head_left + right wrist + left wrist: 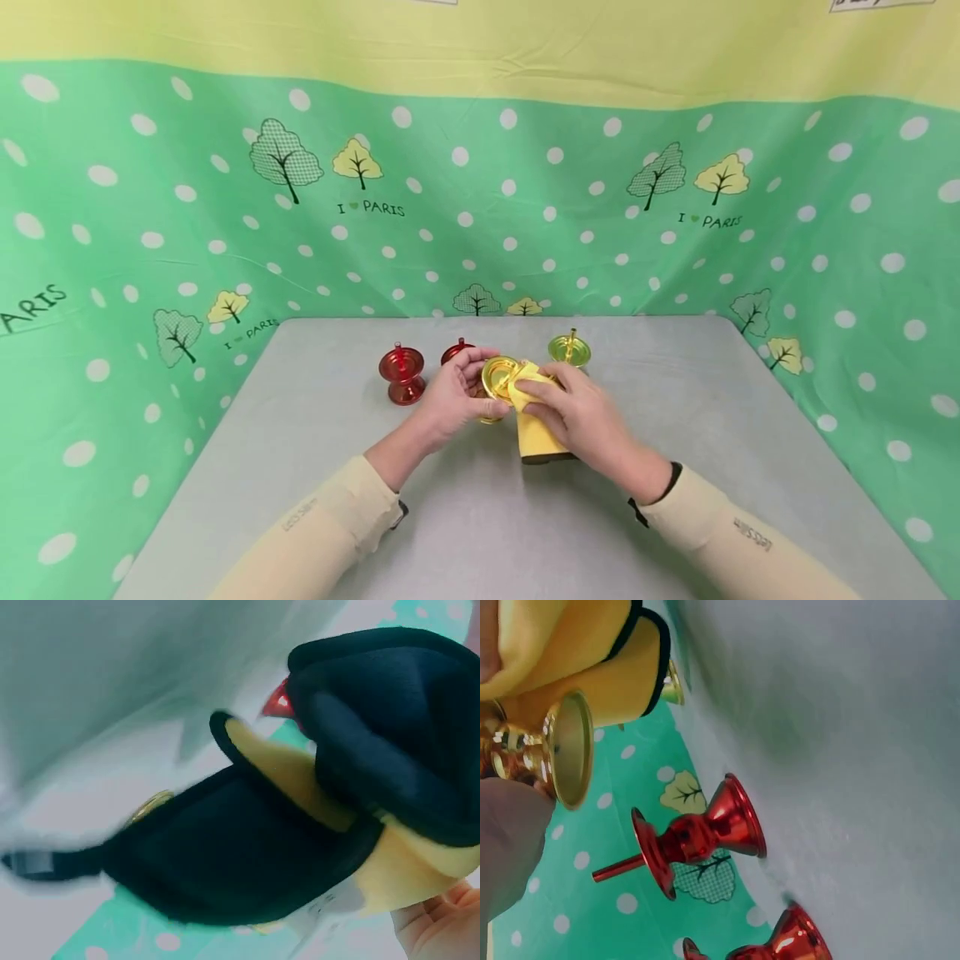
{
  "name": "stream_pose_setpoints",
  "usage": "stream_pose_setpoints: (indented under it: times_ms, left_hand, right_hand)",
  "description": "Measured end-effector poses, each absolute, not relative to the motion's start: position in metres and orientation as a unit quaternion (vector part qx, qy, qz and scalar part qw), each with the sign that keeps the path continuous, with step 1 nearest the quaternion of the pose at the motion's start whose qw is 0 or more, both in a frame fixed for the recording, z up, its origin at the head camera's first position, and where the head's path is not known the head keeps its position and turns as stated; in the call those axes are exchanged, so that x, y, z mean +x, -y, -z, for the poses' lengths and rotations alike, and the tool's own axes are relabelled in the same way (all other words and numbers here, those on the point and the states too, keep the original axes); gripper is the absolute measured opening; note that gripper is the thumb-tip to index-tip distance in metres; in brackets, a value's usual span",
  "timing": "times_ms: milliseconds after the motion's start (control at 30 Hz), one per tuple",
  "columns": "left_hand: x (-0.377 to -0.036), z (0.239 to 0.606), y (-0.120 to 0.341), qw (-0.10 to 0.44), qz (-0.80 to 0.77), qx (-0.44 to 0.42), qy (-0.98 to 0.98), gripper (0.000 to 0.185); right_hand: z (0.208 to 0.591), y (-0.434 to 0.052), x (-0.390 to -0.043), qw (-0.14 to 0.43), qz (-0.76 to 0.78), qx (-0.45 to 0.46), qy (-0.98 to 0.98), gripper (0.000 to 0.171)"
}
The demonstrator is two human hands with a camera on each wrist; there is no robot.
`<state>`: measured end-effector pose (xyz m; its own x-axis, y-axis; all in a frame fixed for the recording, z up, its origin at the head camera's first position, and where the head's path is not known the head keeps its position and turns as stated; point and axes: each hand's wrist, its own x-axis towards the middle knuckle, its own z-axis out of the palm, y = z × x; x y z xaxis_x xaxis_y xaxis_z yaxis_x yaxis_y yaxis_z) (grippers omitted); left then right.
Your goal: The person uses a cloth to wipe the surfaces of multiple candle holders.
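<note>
My left hand [455, 393] grips a shiny gold candle holder [496, 377], tilted so that its dish faces up toward the head camera. In the left wrist view the flared foot [573, 750] of this holder shows below the fingers. My right hand [583, 417] pinches a yellow cloth [537, 437] with black edging and presses a fold of it against the dish. The lower part of the cloth hangs down. Its dark side [247, 847] fills much of the right wrist view, where most of the right hand is hidden.
A red candle holder [405, 377] stands upright left of my hands. Another red one [456, 350] is partly hidden behind my left hand. Behind my right hand stands a second gold holder [567, 350]. The grey table [315, 367] meets a green dotted curtain [420, 250] at the back.
</note>
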<state>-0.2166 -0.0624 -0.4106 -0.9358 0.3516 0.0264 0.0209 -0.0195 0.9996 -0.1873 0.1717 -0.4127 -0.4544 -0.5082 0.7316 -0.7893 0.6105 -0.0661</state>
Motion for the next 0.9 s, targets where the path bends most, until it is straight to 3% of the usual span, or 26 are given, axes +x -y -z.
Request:
stream_pose_setpoints:
  times_ms: [267, 467, 667, 900]
  left_hand:
    - [-0.223, 0.411, 0.063, 0.140, -0.667, 0.137, -0.719, 0.075]
    - [-0.230, 0.414, 0.066, 0.166, -0.653, 0.125, -0.728, 0.066]
    - [-0.236, 0.423, 0.062, 0.123, -0.654, 0.114, -0.738, 0.073]
    - [-0.236, 0.424, 0.054, 0.087, -0.676, 0.101, -0.725, 0.070]
  right_hand:
    - [0.419, -0.176, -0.204, 0.367, -0.159, 0.394, 0.827, 0.046]
    - [0.417, -0.180, -0.213, 0.321, -0.175, 0.396, 0.843, 0.041]
    - [0.414, -0.171, -0.212, 0.264, -0.193, 0.369, 0.870, 0.034]
    - [0.414, -0.168, -0.207, 0.281, -0.218, 0.376, 0.855, 0.032]
